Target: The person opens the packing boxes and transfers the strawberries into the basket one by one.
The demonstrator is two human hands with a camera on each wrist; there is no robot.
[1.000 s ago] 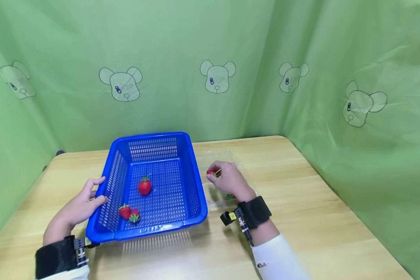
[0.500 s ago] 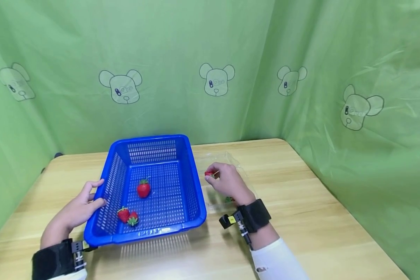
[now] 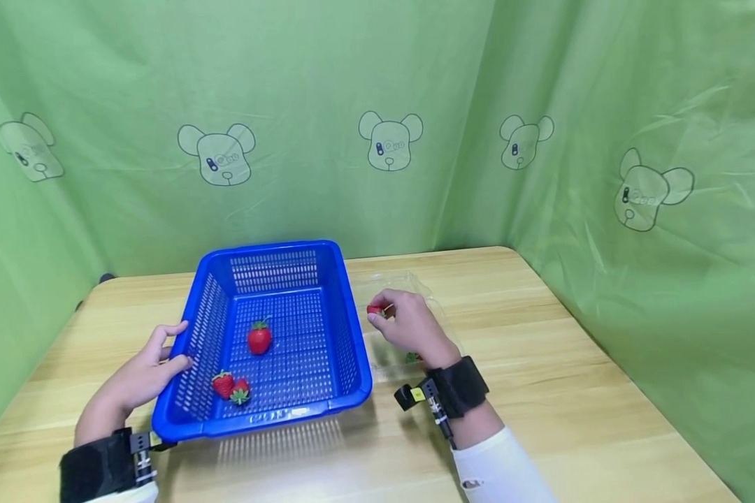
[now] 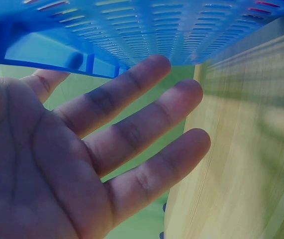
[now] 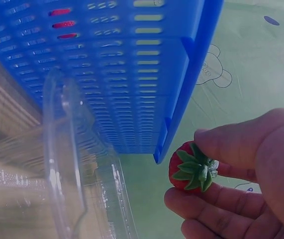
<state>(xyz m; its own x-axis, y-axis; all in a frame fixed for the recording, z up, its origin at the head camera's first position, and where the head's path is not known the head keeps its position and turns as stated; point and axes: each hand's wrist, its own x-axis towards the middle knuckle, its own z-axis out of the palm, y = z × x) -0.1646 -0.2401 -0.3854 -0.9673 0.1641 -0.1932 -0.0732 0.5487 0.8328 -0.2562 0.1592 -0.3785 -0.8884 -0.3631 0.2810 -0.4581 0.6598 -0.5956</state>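
Note:
A blue plastic basket (image 3: 346, 349) appears raised above the table, its shadow below it. Three strawberries lie inside, one near the middle (image 3: 259, 339) and two at the near left (image 3: 223, 384). At its left side, my left hand (image 3: 140, 374) grips the rim by thumb and index finger; the left wrist view shows the other fingers (image 4: 166, 104) stretched out below the basket. Between thumb and fingers, my right hand (image 3: 410, 323) pinches a strawberry (image 5: 189, 167), its green leaves facing the wrist camera. That hand is above a clear plastic box (image 3: 384, 360), right of the basket.
Another strawberry (image 3: 413, 357) is partly visible in the clear box, under the right wrist. The wooden table (image 3: 541, 391) extends to the right and front. A green curtain (image 3: 302, 202) with bear-head prints encloses the back and sides.
Over the last second the right hand, holding its strawberry, has moved slightly left toward the basket. The left hand keeps its grip on the rim; the view has shifted a little.

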